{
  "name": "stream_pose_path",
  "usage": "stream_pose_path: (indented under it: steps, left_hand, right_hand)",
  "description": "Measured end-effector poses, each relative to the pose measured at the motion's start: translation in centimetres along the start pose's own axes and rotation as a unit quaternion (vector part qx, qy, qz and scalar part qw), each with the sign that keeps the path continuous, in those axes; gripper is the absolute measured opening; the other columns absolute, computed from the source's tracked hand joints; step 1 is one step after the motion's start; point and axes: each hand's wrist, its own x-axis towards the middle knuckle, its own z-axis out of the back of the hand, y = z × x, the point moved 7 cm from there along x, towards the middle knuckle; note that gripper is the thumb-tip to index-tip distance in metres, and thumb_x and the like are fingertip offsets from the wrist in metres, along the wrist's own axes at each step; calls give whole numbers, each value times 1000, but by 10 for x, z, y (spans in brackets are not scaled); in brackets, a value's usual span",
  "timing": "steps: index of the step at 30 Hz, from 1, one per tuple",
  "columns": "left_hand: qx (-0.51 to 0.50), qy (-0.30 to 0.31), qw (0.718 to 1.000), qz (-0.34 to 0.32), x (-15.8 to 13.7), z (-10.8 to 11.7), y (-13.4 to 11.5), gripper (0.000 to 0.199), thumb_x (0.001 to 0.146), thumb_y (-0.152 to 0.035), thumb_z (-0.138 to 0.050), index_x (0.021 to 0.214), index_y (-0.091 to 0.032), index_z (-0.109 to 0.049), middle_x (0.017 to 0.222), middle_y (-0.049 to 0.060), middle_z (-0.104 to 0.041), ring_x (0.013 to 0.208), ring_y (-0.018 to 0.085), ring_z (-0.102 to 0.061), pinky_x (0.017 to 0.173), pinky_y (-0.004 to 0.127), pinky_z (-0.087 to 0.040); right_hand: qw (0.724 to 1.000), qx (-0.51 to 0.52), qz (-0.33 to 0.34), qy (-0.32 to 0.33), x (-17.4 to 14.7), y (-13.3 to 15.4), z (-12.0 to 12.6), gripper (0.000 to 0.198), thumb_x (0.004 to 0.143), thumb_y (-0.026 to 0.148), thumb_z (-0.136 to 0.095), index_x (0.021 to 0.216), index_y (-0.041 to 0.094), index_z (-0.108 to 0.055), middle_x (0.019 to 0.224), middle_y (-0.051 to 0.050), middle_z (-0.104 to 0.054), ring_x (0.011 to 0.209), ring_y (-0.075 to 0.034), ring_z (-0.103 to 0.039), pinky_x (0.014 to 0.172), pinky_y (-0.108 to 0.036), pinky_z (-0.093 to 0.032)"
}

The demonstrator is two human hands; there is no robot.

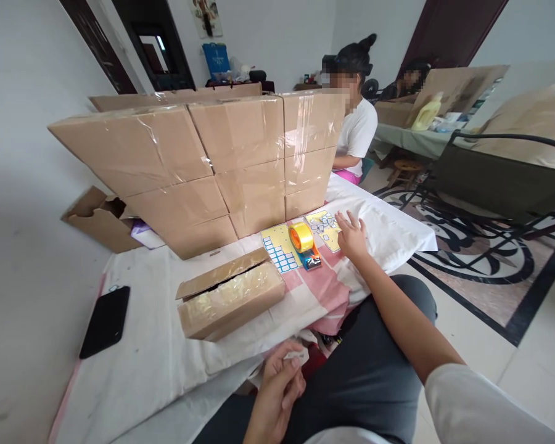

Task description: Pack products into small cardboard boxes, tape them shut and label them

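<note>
Low over my lap, my left hand [279, 387] is closed, its fingers curled around a small whitish piece [298, 355] whose kind I cannot make out. My right hand [351, 235] reaches forward with fingers spread, at the right edge of a yellow printed sheet with grey shapes [322, 227]. Left of that lies a second yellow sheet with blue-outlined blocks [282, 251]. A tape dispenser with a yellow roll [302, 237] rests between the two sheets. Nearer me on the cloth is a long cardboard box [234, 299], its lid flap slightly raised.
A wall of taped cardboard boxes [245, 154] stands along the table's back. A black phone [105, 322] lies at the left on the white tablecloth [161, 345]. Beyond the boxes sits a person in a white shirt [361, 131]. A folding chair [504, 176] is at the right.
</note>
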Motion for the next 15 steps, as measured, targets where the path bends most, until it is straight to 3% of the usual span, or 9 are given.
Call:
stream_pose_path:
  steps: [4, 8, 11, 15]
  left_hand:
    - [7, -6, 1000, 3, -3, 0, 5, 40, 76, -48, -82, 95, -17, -66, 40, -12, -40, 34, -1, -14, 48, 21, -19]
    - [16, 4, 1000, 5, -6, -8, 6, 38, 75, -47, -83, 94, -17, -66, 38, -12, -39, 34, -1, -15, 48, 20, -19]
    - [20, 17, 1000, -4, -9, -16, 9, 37, 77, -46, -82, 92, -17, -67, 39, -11, -42, 33, -1, -17, 47, 20, -20]
    - [40, 54, 998, -13, -11, -13, 20, 33, 81, -44, -79, 97, -17, -68, 44, -7, -53, 32, -2, -19, 45, 19, -17]
  right_hand:
    - [990, -22, -6, 137, -2, -1, -32, 54, 92, 13, -42, 139, 31, -61, 169, 2, -25, 157, -36, -6, 118, -72, -11]
    - [980, -3, -30, 199, 10, -10, -51, 53, 83, 9, -55, 124, 39, -71, 166, 4, -34, 154, -38, -18, 116, -74, -15]
    - [978, 23, -66, 194, 17, -18, -46, 52, 84, 11, -55, 122, 42, -73, 164, 2, -36, 151, -41, -25, 112, -75, -21]
    - [986, 72, -116, 96, 9, -16, -24, 51, 90, 12, -44, 130, 29, -70, 163, -9, -38, 147, -40, -31, 111, -70, -26]
